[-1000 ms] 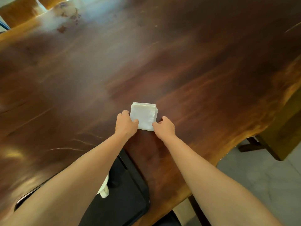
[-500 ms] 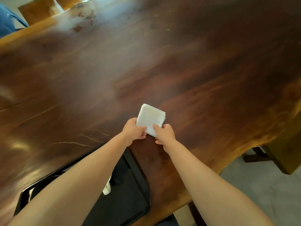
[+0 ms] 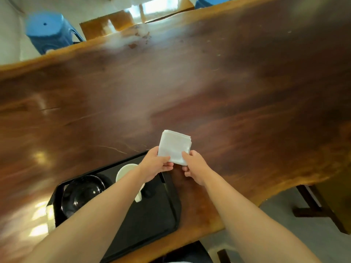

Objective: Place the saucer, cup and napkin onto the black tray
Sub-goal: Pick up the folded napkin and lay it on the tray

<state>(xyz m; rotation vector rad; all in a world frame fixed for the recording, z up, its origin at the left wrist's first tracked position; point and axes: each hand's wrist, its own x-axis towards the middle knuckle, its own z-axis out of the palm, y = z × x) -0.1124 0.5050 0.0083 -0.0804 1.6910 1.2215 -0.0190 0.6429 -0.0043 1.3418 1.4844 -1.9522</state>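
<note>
The wooden table (image 3: 209, 95) is carrying the black tray (image 3: 152, 221), which is holding the black saucer (image 3: 81, 192) and white cup (image 3: 124, 170). My left hand (image 3: 154, 166) and right hand (image 3: 195, 167) are each pinching the folded white napkin (image 3: 173, 146), raised beyond the tray's far right corner.

A wide, glossy brown desk (image 3: 209, 88) fills my view, glare streaking its left side. Upper left of the frame, a blue plastic stool (image 3: 47, 33) stands beyond the far edge. Lower right, grey floor (image 3: 284, 234) and a dark wooden leg (image 3: 311, 204).
</note>
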